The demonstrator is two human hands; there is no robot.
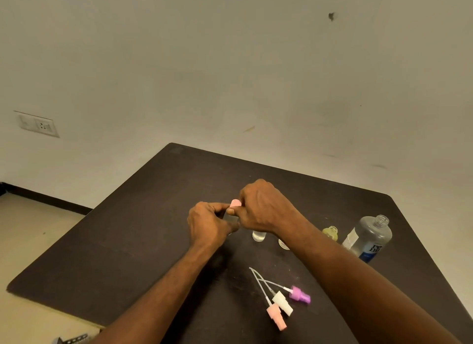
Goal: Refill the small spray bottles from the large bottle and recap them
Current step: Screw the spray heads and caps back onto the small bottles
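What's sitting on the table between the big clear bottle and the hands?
In the head view, a small yellowish cap lies just left of the large bottle, partly behind the right forearm; two small clear bottles stand nearer the hands.

Between your two hands you hold a small clear spray bottle (231, 219), upright, its pink cap (235, 203) showing just above your fingers. Right of that grip stands the large clear bottle (368, 238), uncapped and blue-labelled, while three loose spray heads (281, 305) lie nearer you.
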